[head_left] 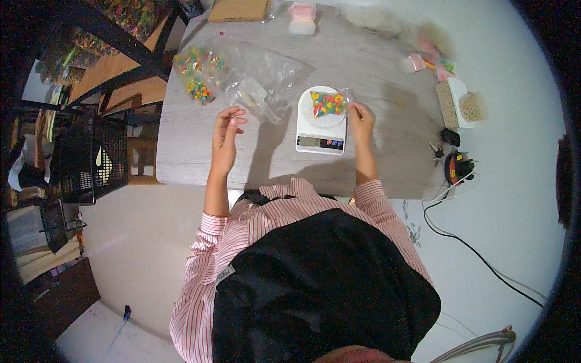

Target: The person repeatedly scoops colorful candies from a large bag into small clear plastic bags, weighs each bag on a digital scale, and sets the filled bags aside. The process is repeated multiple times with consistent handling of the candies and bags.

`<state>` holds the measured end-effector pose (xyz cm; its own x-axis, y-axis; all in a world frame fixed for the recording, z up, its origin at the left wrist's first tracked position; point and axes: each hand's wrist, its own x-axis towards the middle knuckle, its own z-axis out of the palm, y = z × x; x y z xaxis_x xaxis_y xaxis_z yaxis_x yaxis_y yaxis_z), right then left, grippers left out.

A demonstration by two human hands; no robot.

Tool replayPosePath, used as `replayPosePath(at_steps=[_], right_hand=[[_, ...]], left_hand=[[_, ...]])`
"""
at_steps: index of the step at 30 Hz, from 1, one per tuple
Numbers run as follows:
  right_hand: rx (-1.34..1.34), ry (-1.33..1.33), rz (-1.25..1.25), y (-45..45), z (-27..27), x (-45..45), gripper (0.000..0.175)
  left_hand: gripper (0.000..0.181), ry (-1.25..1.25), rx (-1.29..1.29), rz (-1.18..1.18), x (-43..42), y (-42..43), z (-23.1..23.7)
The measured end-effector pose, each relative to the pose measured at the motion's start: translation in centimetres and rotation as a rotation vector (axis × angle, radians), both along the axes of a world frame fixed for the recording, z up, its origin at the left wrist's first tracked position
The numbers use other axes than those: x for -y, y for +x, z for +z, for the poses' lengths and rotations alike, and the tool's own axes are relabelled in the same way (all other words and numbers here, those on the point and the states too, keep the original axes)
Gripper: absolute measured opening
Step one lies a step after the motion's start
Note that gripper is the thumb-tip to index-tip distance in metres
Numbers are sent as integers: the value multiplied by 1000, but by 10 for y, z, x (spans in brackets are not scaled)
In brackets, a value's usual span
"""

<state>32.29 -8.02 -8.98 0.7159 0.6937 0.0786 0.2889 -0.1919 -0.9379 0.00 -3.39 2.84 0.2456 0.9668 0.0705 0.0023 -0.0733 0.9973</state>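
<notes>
A small clear plastic bag of colourful ring- or shell-shaped pieces [327,104] is on the round plate of a white digital kitchen scale [303,127]. At the bag's right end, the fingers of my right hand [362,121] pinch its loose plastic. My left hand [225,131] is above the table to the left of the scale, fingers apart and holding nothing. Just beyond it, a translucent plastic scoop [259,97] lies on a large clear plastic bag [283,68]. More of the same colourful pieces [199,90] fill that bag's left end.
On the grey wood-look table [195,154], a cardboard piece [238,10] and pink-and-white packets [302,20] lie at the far edge. White tubs of beige pieces [449,104], keys [436,149] and a power strip with cables [456,168] line the right. A black mesh basket [109,154] stands left.
</notes>
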Motion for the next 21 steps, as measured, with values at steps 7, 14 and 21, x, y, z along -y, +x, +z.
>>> replayPosePath(at_steps=[7, 14, 21], right_hand=[[-73, -62, -170, 18, -5, 22, 48], [-83, 1, -203, 24, -2, 32, 45], [85, 91, -122, 29, -16, 35, 36]], left_hand=[[37, -15, -52, 205, 8, -23, -9], [30, 22, 27, 255, 12, -20, -12], [33, 4, 14, 261, 18, -15, -13]])
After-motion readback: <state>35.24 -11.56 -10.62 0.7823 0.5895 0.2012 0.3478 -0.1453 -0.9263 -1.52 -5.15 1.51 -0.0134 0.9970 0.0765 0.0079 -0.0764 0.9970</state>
